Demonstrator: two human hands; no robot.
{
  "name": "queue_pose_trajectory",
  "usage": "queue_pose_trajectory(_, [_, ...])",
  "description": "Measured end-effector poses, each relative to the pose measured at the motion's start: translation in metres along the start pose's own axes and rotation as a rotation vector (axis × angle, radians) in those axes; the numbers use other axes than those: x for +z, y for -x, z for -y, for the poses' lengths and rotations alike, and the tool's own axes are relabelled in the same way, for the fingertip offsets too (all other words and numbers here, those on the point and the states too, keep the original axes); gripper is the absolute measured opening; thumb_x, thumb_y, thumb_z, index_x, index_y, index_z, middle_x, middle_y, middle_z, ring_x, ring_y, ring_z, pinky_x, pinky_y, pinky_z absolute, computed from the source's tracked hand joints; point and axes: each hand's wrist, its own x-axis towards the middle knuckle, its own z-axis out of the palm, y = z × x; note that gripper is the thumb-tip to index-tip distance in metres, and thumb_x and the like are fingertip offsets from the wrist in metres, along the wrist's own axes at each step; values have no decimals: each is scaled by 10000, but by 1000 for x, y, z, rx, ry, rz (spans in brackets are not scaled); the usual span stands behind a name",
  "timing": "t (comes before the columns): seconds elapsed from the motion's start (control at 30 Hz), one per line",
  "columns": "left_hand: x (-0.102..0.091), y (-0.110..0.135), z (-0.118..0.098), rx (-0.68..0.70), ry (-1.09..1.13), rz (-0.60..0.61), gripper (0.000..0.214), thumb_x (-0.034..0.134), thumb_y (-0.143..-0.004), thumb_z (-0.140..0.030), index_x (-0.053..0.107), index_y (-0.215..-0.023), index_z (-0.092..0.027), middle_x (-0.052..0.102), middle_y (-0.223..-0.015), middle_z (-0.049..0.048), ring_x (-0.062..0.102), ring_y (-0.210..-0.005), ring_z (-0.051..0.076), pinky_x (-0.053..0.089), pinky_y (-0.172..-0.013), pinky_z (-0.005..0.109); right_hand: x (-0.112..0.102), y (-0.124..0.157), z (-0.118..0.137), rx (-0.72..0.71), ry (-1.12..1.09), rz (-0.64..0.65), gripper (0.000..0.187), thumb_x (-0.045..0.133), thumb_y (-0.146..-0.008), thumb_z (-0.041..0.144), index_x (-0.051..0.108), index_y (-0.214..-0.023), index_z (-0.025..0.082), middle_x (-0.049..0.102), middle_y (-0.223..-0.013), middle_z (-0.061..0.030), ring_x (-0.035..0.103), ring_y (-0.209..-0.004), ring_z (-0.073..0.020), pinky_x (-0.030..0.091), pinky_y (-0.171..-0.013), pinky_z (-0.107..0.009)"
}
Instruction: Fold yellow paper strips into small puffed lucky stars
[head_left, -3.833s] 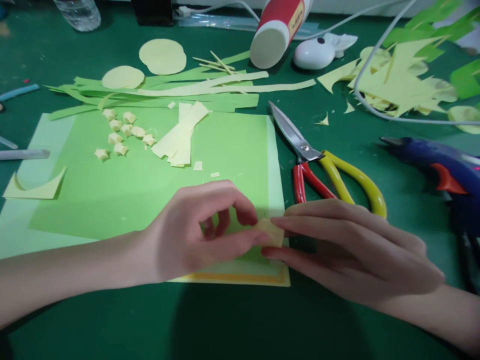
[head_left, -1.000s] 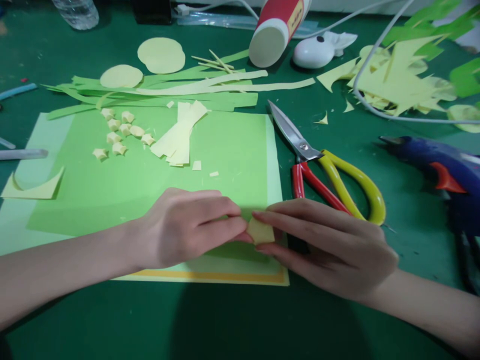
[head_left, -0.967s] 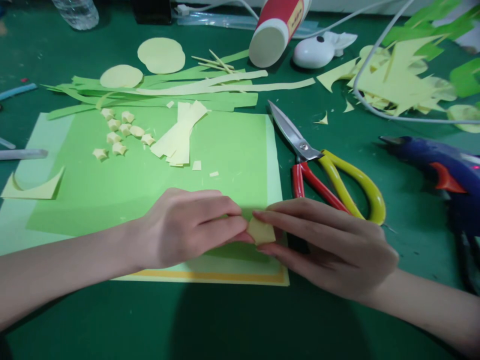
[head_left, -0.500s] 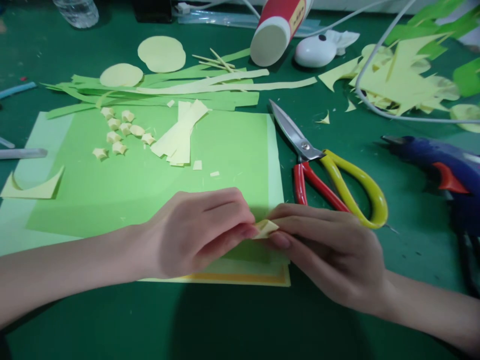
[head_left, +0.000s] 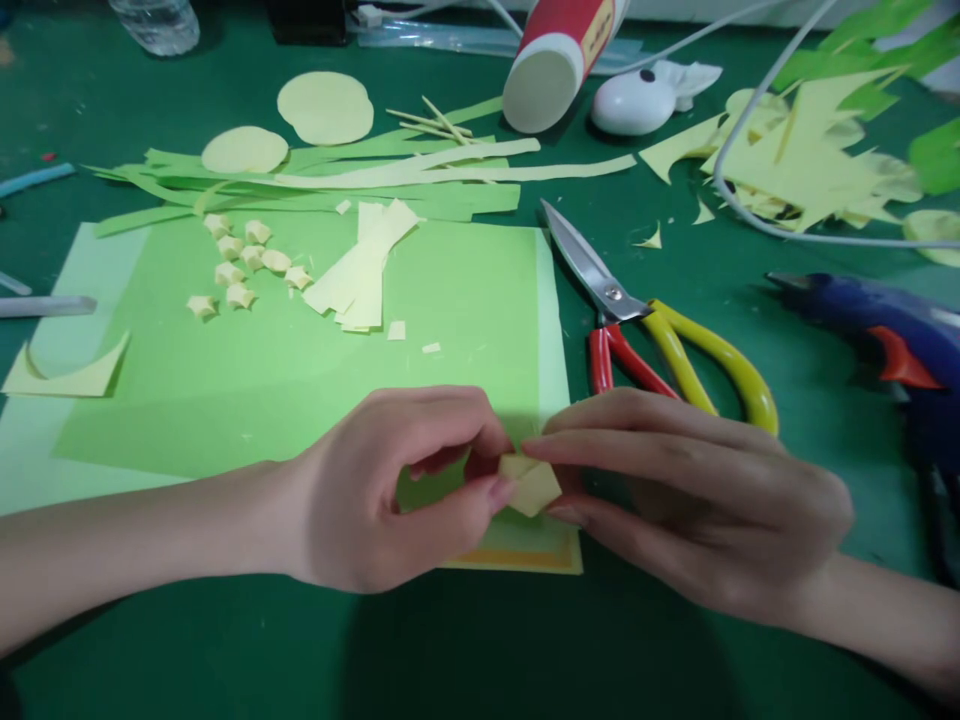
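Between my two hands sits a small folded piece of pale yellow paper [head_left: 531, 484], held just above the near right corner of a green paper sheet [head_left: 300, 350]. My left hand [head_left: 390, 490] pinches its left side with thumb and fingertips. My right hand [head_left: 690, 500] grips its right side between thumb and forefinger, the other fingers lying alongside. Several small folded yellow paper stars [head_left: 240, 265] lie at the sheet's far left, beside a bundle of pale yellow strips [head_left: 364, 265].
Red- and yellow-handled scissors [head_left: 645, 330] lie right of the sheet. A blue glue gun [head_left: 885, 330] rests at the right edge with its white cord [head_left: 742, 120]. Green and yellow strips [head_left: 337, 180], yellow circles [head_left: 324, 105], a tipped glue bottle [head_left: 555, 60] and paper scraps [head_left: 802, 160] fill the far side.
Both hands have shifted slightly nearer. My left fingers have lifted into an arched pinch, and the yellow piece has turned so more of its folded face shows.
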Motion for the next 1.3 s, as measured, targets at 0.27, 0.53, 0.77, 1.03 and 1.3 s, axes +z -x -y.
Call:
queue_pose_trajectory(0.27, [2,0,1,12,79,-55,109,423,-842,-161,508,-774,-149,510,-693,-14,480,-584,69,396,-502,182,2,1,0,38,-45,-56,166,563,-783,105,558,-941,158,583,-782,-30,589,-625,-90,499,-481,-177])
queue_pose_trajectory(0.53, [-3,-2,9,316,-271,-164,99,517,-826,-222,547,-834,-128,614,-798,36,548,-668,75,466,-575,159,3,6,-2,65,-35,-124,260,595,-737,72,564,-975,172,589,-794,-32,581,-619,-101,502,-481,-202])
queue_pose_trajectory(0.77, [-3,-2,15,438,-593,-220,156,480,-851,-280,568,-823,-154,646,-795,20,557,-627,70,451,-531,172,3,1,0,42,11,-90,198,577,-766,123,556,-952,185,588,-748,-41,579,-575,-117,482,-434,-223])
queue_pose_trajectory(1.03, [-3,-2,17,455,-670,-203,156,510,-836,-254,574,-859,-113,643,-799,27,549,-638,72,438,-534,178,2,2,-1,51,62,-61,146,573,-788,165,559,-933,174,602,-764,-44,599,-602,-112,501,-464,-207])
queue_pose_trajectory(1.3, [-2,-2,18,482,-761,-241,156,493,-846,-267,573,-822,-136,645,-748,-6,532,-599,71,397,-482,185,2,1,0,25,111,-57,117,587,-784,178,573,-891,132,629,-746,-50,609,-592,-89,529,-510,-161])
